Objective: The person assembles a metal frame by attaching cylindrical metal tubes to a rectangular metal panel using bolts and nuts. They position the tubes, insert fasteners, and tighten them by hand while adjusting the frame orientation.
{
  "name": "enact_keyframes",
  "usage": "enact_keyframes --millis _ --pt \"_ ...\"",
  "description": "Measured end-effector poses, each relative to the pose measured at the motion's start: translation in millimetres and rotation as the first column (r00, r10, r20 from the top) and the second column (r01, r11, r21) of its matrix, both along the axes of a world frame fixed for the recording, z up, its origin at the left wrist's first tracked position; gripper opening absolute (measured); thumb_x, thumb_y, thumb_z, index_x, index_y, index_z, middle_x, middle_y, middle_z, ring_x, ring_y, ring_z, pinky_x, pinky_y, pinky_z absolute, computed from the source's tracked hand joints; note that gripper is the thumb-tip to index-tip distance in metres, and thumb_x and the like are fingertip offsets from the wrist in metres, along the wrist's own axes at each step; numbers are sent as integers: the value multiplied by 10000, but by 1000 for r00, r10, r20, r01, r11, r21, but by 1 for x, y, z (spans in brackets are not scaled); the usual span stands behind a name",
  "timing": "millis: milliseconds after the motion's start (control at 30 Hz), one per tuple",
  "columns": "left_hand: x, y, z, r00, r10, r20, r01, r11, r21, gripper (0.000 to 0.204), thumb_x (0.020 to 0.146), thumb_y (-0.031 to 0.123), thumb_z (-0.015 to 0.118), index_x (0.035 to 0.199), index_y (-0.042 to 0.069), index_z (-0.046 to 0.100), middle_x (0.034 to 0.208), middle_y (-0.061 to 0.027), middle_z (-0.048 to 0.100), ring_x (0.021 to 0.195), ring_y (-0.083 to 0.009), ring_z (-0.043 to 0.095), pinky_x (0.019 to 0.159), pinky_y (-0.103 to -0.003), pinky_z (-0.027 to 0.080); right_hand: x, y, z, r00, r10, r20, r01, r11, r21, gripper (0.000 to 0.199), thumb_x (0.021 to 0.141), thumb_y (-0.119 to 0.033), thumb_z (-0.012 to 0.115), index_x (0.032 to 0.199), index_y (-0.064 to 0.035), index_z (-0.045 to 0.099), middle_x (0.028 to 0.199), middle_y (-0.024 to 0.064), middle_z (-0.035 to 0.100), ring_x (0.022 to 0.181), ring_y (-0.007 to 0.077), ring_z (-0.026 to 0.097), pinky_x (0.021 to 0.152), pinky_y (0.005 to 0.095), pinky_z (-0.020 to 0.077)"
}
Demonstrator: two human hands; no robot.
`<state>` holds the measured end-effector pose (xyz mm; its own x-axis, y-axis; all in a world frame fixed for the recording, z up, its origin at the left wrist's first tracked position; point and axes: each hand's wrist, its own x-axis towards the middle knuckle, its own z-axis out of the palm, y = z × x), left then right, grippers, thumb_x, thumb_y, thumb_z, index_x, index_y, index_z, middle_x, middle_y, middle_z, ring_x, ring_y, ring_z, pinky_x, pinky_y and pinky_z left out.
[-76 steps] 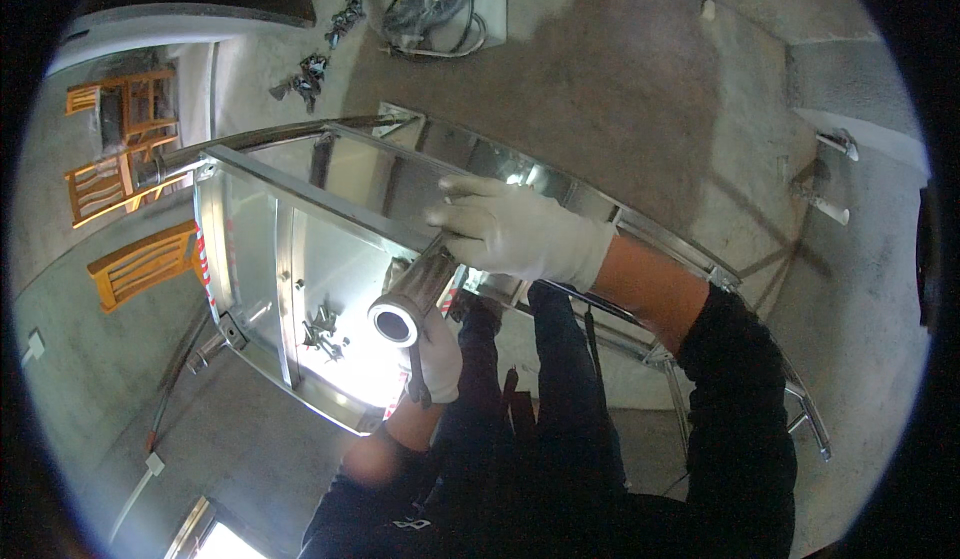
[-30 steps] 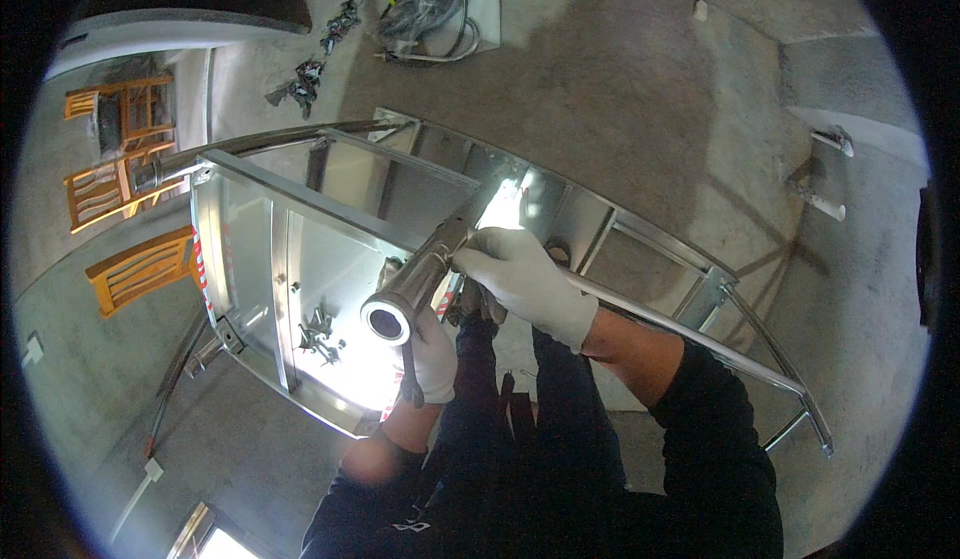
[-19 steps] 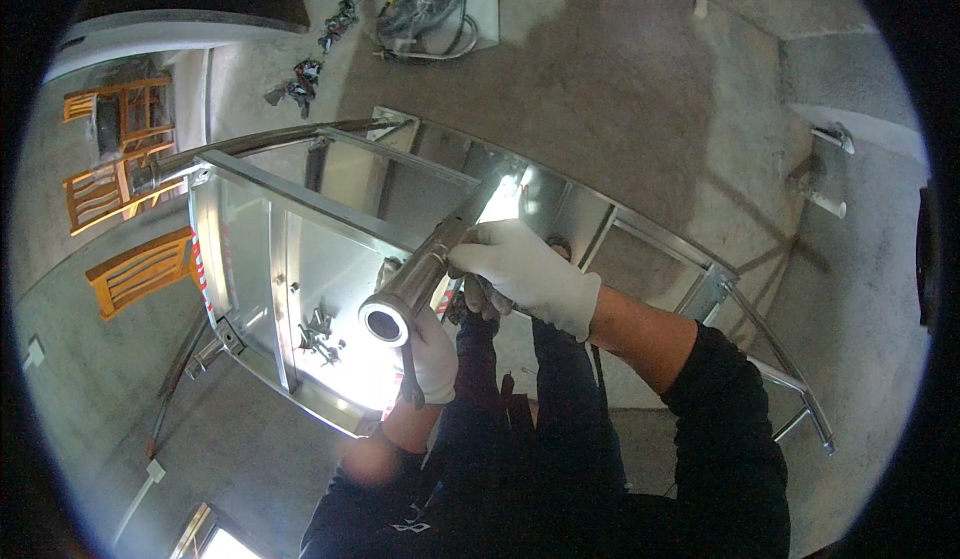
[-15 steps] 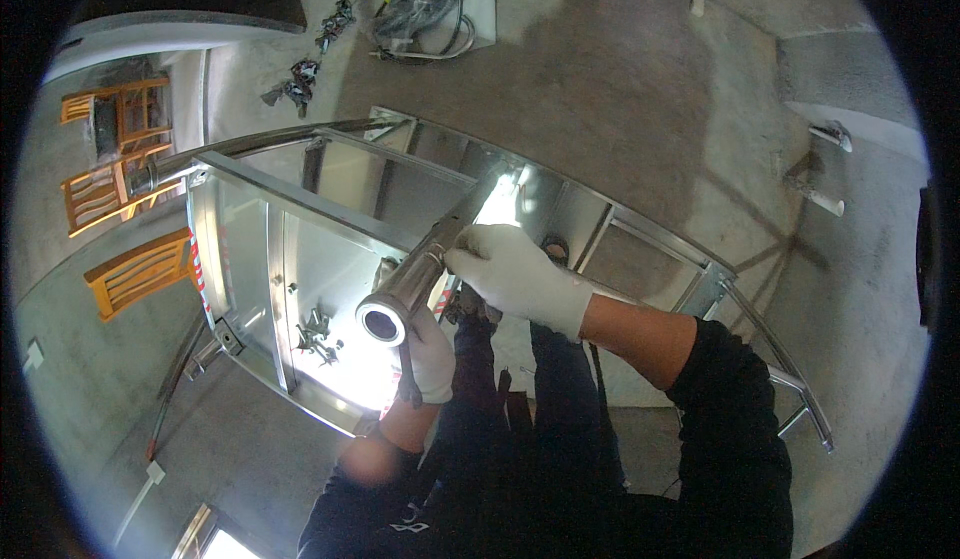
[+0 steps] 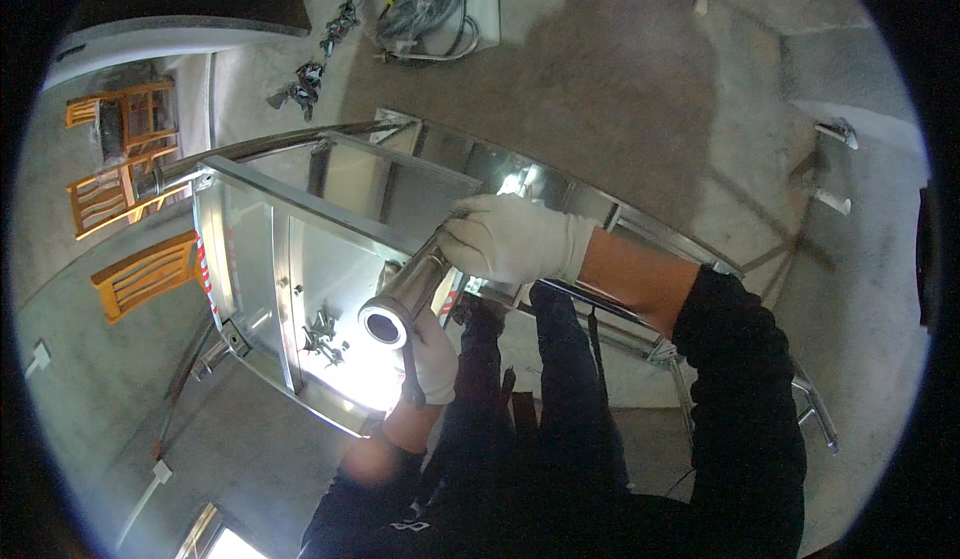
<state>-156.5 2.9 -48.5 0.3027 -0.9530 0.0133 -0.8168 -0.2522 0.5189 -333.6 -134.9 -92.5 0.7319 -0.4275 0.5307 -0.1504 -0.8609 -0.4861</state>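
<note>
White gloves cover both hands. Nearest, the left hand [image 5: 435, 359] is wrapped round a metal tube [image 5: 415, 287] from below. The tube slants, its round open end toward the near left, its other end running under the right hand [image 5: 515, 239]. A dark wrench [image 5: 410, 371] hangs beside the left hand; I cannot tell whether the fingers hold it too. The right hand bends over the tube's far part, fingers curled against it; how firmly they are closed is hidden behind the glove's back. Left of the tube, screws [image 5: 322, 337] lie loosely heaped on a brightly lit panel [image 5: 335, 249] of a long metal frame [image 5: 300, 206], which stretches left to right beneath the hands. Farther left, well apart, stands a wooden chair [image 5: 145, 271]. On the far floor, black scraps [image 5: 303, 89] lie near a coil [image 5: 420, 14], and a white board [image 5: 487, 14] lies just beside that coil.
</note>
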Motion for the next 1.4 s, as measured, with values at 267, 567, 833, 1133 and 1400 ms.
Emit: enact_keyframes --millis 267,567,833,1133,1400 --pt "-9 -3 14 988 110 -113 -90 982 168 291 997 136 485 1155 -98 552 1134 -234 611 1001 -349 613 868 -386 483 1 15 10 968 -217 123 144 889 435 204 817 -121 632 991 -17 659 1036 150 665 980 302 650 942 409 493" --pt "18 25 -17 939 -158 304 127 985 119 259 954 66 525 1177 -64 532 1008 -238 627 885 -340 642 754 -372 517 12 33 30 871 -490 -36 25 -30 999 329 841 -178 681 1102 14 625 1042 163 667 962 226 644 861 323 489" --pt "17 19 -15 980 -118 162 101 989 110 305 985 125 492 1214 -75 512 1086 -250 618 932 -370 627 808 -398 499 11 25 37 782 -614 109 -258 -159 953 413 798 -139 724 1142 43 586 1076 118 657 977 180 608 877 298 472" --pt "-8 2 8 993 93 -70 -84 989 122 315 1004 156 463 1190 -87 535 1110 -262 615 986 -346 614 857 -398 480 12 30 17 827 -549 124 -338 -309 889 295 820 -146 701 1039 43 639 951 93 671 863 164 627 793 286 495" --pt "0 8 5 996 69 49 -79 966 247 297 990 155 500 1154 -80 575 1108 -244 627 976 -335 618 842 -393 481 10 27 26 793 -594 136 -445 -411 796 234 810 -121 710 959 54 669 895 107 691 796 155 662 734 279 545"
